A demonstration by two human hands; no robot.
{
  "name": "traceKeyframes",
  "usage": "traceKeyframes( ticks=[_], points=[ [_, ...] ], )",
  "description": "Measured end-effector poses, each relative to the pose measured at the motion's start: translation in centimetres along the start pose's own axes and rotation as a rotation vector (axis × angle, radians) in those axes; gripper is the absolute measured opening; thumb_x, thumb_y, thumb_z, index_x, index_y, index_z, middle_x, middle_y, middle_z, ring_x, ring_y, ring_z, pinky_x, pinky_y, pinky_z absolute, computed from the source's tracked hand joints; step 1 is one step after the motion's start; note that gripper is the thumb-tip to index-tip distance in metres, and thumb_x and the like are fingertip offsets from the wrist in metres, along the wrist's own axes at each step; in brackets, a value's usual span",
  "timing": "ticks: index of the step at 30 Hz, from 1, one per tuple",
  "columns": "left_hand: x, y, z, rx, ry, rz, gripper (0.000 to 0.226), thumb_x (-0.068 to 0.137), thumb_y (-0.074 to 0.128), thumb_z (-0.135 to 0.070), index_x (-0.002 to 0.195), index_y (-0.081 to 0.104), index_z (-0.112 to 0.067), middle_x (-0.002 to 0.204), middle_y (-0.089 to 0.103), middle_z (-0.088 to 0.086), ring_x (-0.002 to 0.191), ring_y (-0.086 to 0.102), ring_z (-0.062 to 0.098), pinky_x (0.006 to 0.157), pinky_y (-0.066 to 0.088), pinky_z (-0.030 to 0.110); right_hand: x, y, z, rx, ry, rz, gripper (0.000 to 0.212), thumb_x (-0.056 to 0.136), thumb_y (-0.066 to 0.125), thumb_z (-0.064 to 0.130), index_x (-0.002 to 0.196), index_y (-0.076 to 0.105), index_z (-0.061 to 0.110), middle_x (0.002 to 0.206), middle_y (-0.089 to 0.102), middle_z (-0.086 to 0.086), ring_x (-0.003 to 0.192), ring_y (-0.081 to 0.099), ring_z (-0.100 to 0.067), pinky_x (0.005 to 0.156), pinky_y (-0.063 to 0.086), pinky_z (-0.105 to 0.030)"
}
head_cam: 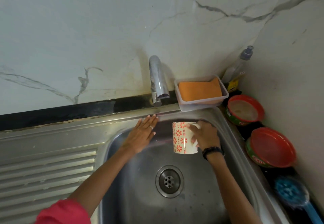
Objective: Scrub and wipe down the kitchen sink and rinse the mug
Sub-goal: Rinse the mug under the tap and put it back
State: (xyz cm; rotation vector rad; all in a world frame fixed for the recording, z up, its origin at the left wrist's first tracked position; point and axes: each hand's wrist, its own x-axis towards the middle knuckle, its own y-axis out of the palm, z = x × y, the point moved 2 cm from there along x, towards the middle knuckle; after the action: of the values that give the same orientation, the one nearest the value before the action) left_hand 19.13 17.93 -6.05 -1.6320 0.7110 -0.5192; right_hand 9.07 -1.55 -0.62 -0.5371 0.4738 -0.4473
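Observation:
A white mug with red flower patterns hangs upright over the steel sink basin. My right hand grips it by the handle side. My left hand is stretched out flat with straight fingers, its fingertips near the sink's back rim just below the chrome tap. No water is seen running from the tap. The drain lies below the mug.
A clear tub with an orange sponge stands right of the tap. A soap bottle, two red-rimmed round tubs and a blue brush line the right edge. The ribbed drainboard lies left.

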Motion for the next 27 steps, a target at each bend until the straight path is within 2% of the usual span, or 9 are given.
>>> traceKeyframes(
  ticks=[3, 7, 9, 12, 14, 19, 21, 24, 27],
  points=[
    [1.0, 0.1, -0.6, 0.005, 0.027, -0.007, 0.058, 0.101, 0.031, -0.021, 0.148, -0.003, -0.019, 0.154, -0.008, -0.005, 0.144, -0.004, 0.013, 0.117, -0.005, 0.029, -1.6, 0.4, 0.1, -0.066, -0.060, 0.096, 0.021, 0.090, 0.053, 0.035, 0.088, 0.061, 0.016, 0.070, 0.069, -0.008, 0.072, 0.068, -0.023, 0.071, 0.056, -0.037],
    [1.8, -0.5, -1.1, -0.054, 0.016, -0.063, 0.052, 0.096, 0.042, -0.013, 0.146, 0.029, -0.020, 0.152, 0.029, 0.001, 0.141, 0.024, 0.015, 0.117, 0.016, 0.030, -1.0, 0.6, 1.3, -0.162, -0.027, 0.391, 0.025, 0.090, 0.055, 0.030, 0.069, 0.055, 0.014, 0.071, 0.068, -0.012, 0.073, 0.068, -0.025, 0.076, 0.057, -0.041],
    [1.8, -1.0, -1.0, -0.138, -0.065, -0.138, 0.045, 0.094, 0.047, -0.012, 0.138, 0.043, -0.021, 0.142, 0.046, 0.001, 0.131, 0.042, 0.018, 0.108, 0.030, 0.027, -0.4, 0.4, 2.0, -0.102, -0.005, 0.461, 0.023, 0.089, 0.057, 0.025, 0.072, 0.057, 0.011, 0.078, 0.068, -0.016, 0.070, 0.067, -0.025, 0.072, 0.058, -0.042],
    [1.6, -2.0, -1.2, -0.175, -0.172, -0.179, 0.035, 0.096, 0.044, -0.019, 0.130, 0.053, -0.024, 0.131, 0.056, 0.004, 0.116, 0.055, 0.024, 0.094, 0.042, 0.032, 1.4, -1.1, 1.5, 0.218, 0.077, 0.339, 0.015, 0.090, 0.057, 0.017, 0.079, 0.057, 0.007, 0.085, 0.064, -0.019, 0.065, 0.061, -0.025, 0.067, 0.056, -0.044],
    [1.8, -2.4, -1.3, -0.154, -0.245, -0.173, 0.030, 0.098, 0.042, -0.025, 0.122, 0.058, -0.018, 0.119, 0.062, 0.012, 0.107, 0.058, 0.031, 0.087, 0.044, 0.037, 2.6, -2.8, 0.2, 0.352, 0.148, 0.185, 0.018, 0.091, 0.057, 0.018, 0.077, 0.057, 0.007, 0.075, 0.061, -0.013, 0.074, 0.060, -0.032, 0.078, 0.053, -0.055],
    [2.8, -3.5, -1.8, -0.562, -0.484, -0.396, 0.032, 0.094, 0.049, -0.035, 0.101, 0.063, -0.006, 0.094, 0.068, 0.014, 0.089, 0.063, 0.030, 0.076, 0.048, 0.034, 1.9, -4.1, -3.3, 0.255, 0.207, 0.049, 0.027, 0.088, 0.058, 0.029, 0.065, 0.055, 0.016, 0.066, 0.065, -0.008, 0.082, 0.067, -0.037, 0.081, 0.052, -0.056],
    [3.5, -4.4, -2.4, -0.714, -0.611, -0.466, 0.035, 0.091, 0.054, -0.036, 0.102, 0.059, -0.003, 0.094, 0.065, 0.009, 0.085, 0.059, 0.021, 0.073, 0.041, 0.027, 0.8, -3.0, -3.7, 0.235, 0.179, 0.078, 0.026, 0.087, 0.060, 0.028, 0.063, 0.055, 0.017, 0.070, 0.068, -0.014, 0.072, 0.068, -0.031, 0.075, 0.055, -0.052],
    [4.8, -5.7, -3.3, -0.757, -0.611, -0.451, 0.031, 0.090, 0.057, -0.036, 0.101, 0.058, -0.007, 0.090, 0.062, 0.003, 0.080, 0.056, 0.014, 0.072, 0.038, 0.022, -0.8, -0.5, -3.0, 0.220, 0.073, 0.158, 0.021, 0.086, 0.060, 0.021, 0.068, 0.065, 0.012, 0.066, 0.070, -0.014, 0.057, 0.066, -0.019, 0.064, 0.057, -0.036],
    [6.1, -6.6, -2.9, -0.763, -0.634, -0.366, 0.022, 0.088, 0.060, -0.035, 0.088, 0.060, -0.013, 0.070, 0.056, -0.006, 0.060, 0.049, 0.004, 0.052, 0.034, 0.011, -1.4, 1.8, -1.9, 0.189, -0.078, 0.206, 0.020, 0.086, 0.062, 0.016, 0.084, 0.070, -0.002, 0.080, 0.071, -0.019, 0.062, 0.066, -0.018, 0.055, 0.052, -0.019]
  ],
)
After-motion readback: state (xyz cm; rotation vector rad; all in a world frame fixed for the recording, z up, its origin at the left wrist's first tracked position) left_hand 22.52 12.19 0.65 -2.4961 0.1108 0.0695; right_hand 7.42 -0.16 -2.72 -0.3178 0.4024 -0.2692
